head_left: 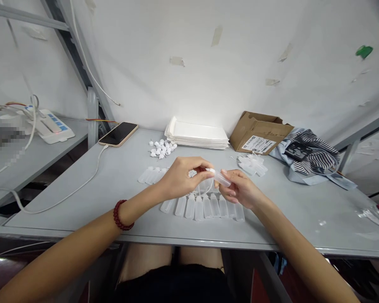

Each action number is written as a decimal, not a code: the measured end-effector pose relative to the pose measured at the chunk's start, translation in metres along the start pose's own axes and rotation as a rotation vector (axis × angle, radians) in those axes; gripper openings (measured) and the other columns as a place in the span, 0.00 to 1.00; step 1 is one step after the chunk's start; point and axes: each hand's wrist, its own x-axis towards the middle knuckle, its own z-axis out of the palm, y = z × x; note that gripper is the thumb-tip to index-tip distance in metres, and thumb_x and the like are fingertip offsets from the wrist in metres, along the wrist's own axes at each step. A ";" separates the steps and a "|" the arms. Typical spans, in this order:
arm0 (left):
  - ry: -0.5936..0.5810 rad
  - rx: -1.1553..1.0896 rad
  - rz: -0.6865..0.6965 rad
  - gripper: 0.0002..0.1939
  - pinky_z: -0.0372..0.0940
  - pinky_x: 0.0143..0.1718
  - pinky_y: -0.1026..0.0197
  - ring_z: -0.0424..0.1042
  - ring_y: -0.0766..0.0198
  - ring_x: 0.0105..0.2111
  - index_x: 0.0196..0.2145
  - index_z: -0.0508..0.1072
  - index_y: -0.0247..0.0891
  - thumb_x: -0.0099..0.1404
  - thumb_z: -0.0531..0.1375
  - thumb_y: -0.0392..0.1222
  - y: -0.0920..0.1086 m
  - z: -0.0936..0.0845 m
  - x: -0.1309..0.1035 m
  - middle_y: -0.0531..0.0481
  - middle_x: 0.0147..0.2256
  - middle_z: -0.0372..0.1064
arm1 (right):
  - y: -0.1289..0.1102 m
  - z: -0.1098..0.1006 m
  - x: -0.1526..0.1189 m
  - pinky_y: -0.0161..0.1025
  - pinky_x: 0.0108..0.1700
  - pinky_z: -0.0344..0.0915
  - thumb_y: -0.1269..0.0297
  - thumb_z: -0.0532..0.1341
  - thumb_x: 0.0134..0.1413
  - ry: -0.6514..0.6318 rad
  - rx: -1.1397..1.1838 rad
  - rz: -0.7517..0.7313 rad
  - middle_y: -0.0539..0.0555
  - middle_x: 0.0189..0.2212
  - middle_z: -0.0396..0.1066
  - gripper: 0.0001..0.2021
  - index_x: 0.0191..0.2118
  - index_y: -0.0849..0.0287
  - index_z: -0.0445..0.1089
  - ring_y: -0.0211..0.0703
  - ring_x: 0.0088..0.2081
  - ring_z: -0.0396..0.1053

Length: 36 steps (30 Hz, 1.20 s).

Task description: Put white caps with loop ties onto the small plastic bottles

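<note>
In my right hand (pixel 240 187) is a small translucent plastic squeeze bottle (pixel 222 179), its body gripped between thumb and fingers and tilted up toward the left. My left hand (pixel 188 176), with a dark red bead bracelet at the wrist, pinches a white cap (pixel 211 170) at the neck end of that bottle. Whether the cap is fully seated cannot be made out. Below the hands a row of similar bottles (pixel 198 208) lies on the grey table (pixel 113 202). Several more bottles (pixel 151 174) lie behind my left forearm, partly hidden.
A pile of white caps with thin tips (pixel 162 148) lies behind my left hand. Farther back are a stack of white envelopes (pixel 197 134) and an open cardboard box (pixel 255 132). Clear plastic pieces (pixel 252 163), striped cloth (pixel 312 153) and a charging phone (pixel 119 134) lie around.
</note>
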 end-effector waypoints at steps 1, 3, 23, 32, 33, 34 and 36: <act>-0.015 -0.054 -0.073 0.06 0.67 0.36 0.63 0.72 0.64 0.33 0.35 0.75 0.35 0.63 0.59 0.39 0.000 0.000 0.000 0.48 0.33 0.75 | 0.000 0.001 0.000 0.29 0.15 0.48 0.51 0.57 0.57 -0.008 -0.024 -0.021 0.44 0.12 0.56 0.20 0.29 0.65 0.73 0.28 0.12 0.53; -0.041 -0.137 -0.173 0.08 0.68 0.37 0.62 0.73 0.64 0.35 0.37 0.76 0.36 0.63 0.59 0.41 -0.001 0.000 0.001 0.48 0.35 0.75 | -0.002 0.002 -0.001 0.30 0.17 0.50 0.52 0.59 0.56 -0.014 -0.061 -0.047 0.47 0.15 0.62 0.18 0.31 0.65 0.73 0.28 0.14 0.55; 0.314 0.011 -0.467 0.11 0.66 0.31 0.63 0.72 0.64 0.28 0.30 0.77 0.34 0.60 0.58 0.44 -0.031 -0.042 0.017 0.46 0.27 0.75 | -0.017 -0.116 -0.001 0.40 0.27 0.57 0.60 0.56 0.51 1.012 -1.094 0.066 0.52 0.09 0.63 0.18 0.13 0.57 0.62 0.41 0.17 0.60; 0.292 0.582 -0.515 0.13 0.66 0.33 0.60 0.74 0.57 0.31 0.36 0.77 0.34 0.58 0.54 0.39 -0.057 -0.068 0.016 0.45 0.31 0.77 | -0.020 -0.104 -0.004 0.41 0.29 0.58 0.59 0.57 0.51 1.101 -1.138 -0.038 0.49 0.11 0.63 0.09 0.28 0.59 0.68 0.43 0.18 0.63; 0.237 0.692 -0.506 0.13 0.65 0.35 0.59 0.74 0.55 0.33 0.36 0.77 0.35 0.58 0.54 0.38 -0.061 -0.069 0.015 0.45 0.32 0.77 | -0.019 -0.099 -0.003 0.39 0.29 0.58 0.58 0.56 0.52 1.063 -1.131 -0.070 0.48 0.12 0.63 0.10 0.29 0.59 0.68 0.42 0.18 0.62; 0.180 0.790 -0.493 0.13 0.65 0.37 0.58 0.74 0.54 0.36 0.36 0.77 0.36 0.59 0.54 0.38 -0.065 -0.069 0.013 0.44 0.33 0.77 | -0.018 -0.092 -0.002 0.38 0.27 0.58 0.57 0.56 0.52 1.002 -1.117 -0.105 0.47 0.12 0.63 0.11 0.30 0.59 0.68 0.40 0.18 0.62; 0.104 0.895 -0.473 0.13 0.64 0.39 0.56 0.72 0.50 0.40 0.38 0.77 0.37 0.59 0.54 0.38 -0.073 -0.067 0.011 0.43 0.37 0.76 | -0.013 -0.079 0.001 0.36 0.25 0.56 0.54 0.56 0.53 0.789 -1.052 -0.198 0.45 0.13 0.62 0.12 0.31 0.59 0.68 0.38 0.17 0.60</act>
